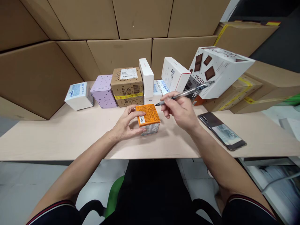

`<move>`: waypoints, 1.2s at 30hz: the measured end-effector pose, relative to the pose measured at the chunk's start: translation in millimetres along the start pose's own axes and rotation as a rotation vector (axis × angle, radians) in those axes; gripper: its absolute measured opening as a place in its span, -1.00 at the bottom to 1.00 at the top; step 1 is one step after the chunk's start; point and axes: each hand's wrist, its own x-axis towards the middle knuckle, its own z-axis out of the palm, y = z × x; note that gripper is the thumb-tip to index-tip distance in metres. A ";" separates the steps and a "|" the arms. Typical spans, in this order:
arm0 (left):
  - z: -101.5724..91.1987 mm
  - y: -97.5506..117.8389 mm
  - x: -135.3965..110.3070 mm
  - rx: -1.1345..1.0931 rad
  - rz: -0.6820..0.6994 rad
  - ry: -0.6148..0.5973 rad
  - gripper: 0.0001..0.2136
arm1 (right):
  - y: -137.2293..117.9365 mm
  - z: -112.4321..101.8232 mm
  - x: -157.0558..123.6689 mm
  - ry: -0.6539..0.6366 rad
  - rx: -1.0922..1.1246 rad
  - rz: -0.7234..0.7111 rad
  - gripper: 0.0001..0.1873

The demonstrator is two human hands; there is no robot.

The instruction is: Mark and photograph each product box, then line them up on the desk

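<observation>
A small orange box (151,114) with dark print and a white barcode label rests near the front middle of the table. My left hand (127,124) grips it from the left, with fingers on its top and the thumb low on its front side. In my right hand (179,111) is a clear pen (187,93), pinched between thumb and fingers. Its tip points down and left, close to the orange box's back right corner. Whether the tip touches the box I cannot tell.
Behind stand a white-and-blue box (78,96), a purple box (104,91), a brown printed carton (127,86), white boxes (146,76) and a large white Meal box (220,70). A phone (222,131) lies at right. Big cardboard boxes (119,57) wall the back.
</observation>
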 end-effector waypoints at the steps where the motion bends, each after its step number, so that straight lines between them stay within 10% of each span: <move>1: -0.1 0.2 -0.1 -0.005 0.004 -0.007 -0.48 | 1.6 6.3 2.3 -0.023 -0.038 -0.035 -0.72; 36: 0.3 4.6 -0.2 -0.026 -0.029 -0.036 -0.52 | 24.0 24.1 7.5 0.081 -0.363 -0.157 -0.74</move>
